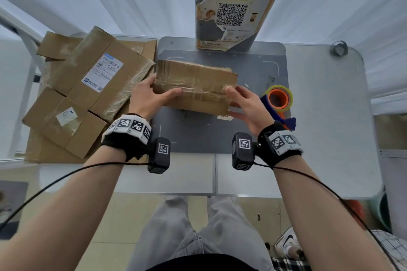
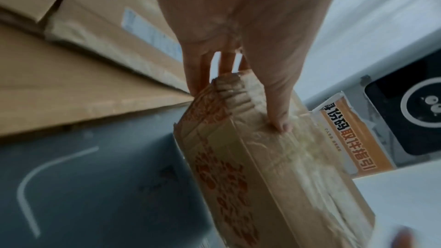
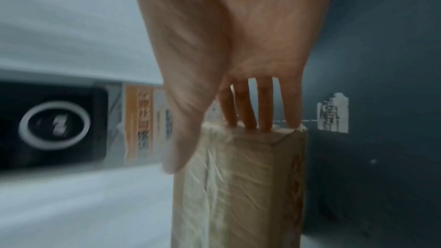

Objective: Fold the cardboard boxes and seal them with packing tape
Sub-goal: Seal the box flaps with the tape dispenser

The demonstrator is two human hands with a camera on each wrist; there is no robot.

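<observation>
A small brown cardboard box [image 1: 195, 86] with clear tape over its top is held between both hands above the grey mat [image 1: 198, 134]. My left hand [image 1: 149, 97] grips its left end, thumb on top and fingers behind. My right hand [image 1: 244, 103] grips the right end, thumb on the top edge and fingers under. The left wrist view shows the box [image 2: 257, 167] with red print on its side and my thumb [image 2: 279, 116] pressing its taped face. The right wrist view, blurred, shows the box [image 3: 238, 186] pinched between thumb and fingers [image 3: 264, 105]. An orange tape dispenser [image 1: 278, 100] lies right of the box.
A pile of flattened and taped cartons [image 1: 83, 90] fills the table's left side. A grey post with an orange QR poster [image 1: 235, 6] stands at the back. A small tape ring [image 1: 338, 48] lies at the far right corner. The white table [image 1: 330, 127] extends right.
</observation>
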